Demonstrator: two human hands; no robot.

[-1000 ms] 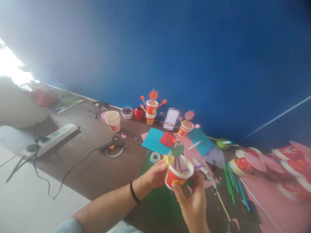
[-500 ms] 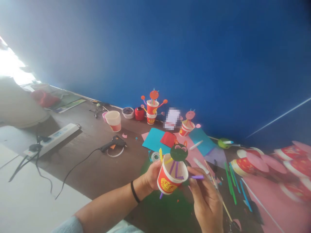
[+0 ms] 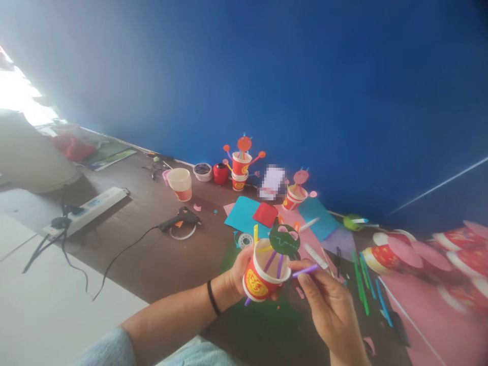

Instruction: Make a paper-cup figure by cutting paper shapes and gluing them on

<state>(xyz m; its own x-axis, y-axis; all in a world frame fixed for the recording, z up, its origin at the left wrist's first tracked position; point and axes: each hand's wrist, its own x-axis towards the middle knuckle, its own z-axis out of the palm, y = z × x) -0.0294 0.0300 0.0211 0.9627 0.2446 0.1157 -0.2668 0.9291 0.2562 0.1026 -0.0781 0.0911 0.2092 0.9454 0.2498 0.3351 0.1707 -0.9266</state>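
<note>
My left hand (image 3: pixel 241 272) is wrapped round the side of a red and white paper cup (image 3: pixel 256 283), which is tilted so its inside shows. A dark green paper face (image 3: pixel 284 240) with pink eyes and orange ears stands above the rim on purple straws. A yellow straw (image 3: pixel 256 233) sticks up at the cup's left, and a bit of purple shows below its base. Between the thumb and fingers of my right hand (image 3: pixel 324 292) is a purple straw (image 3: pixel 306 270), its inner end at the cup's right rim.
A hot glue gun (image 3: pixel 181 218) lies left, its cord running near a power strip (image 3: pixel 89 211). Finished-looking cup figures (image 3: pixel 241 165) stand by the blue wall. Beyond my hands lie blue paper (image 3: pixel 241 212), red paper (image 3: pixel 265 214) and tape (image 3: pixel 244 240). Green straws (image 3: pixel 360 279) and more cups (image 3: pixel 385 256) are right.
The purple straw has come outward from inside the cup to its right rim, with my right hand slightly lower. The cup has shifted a little left and tilted.
</note>
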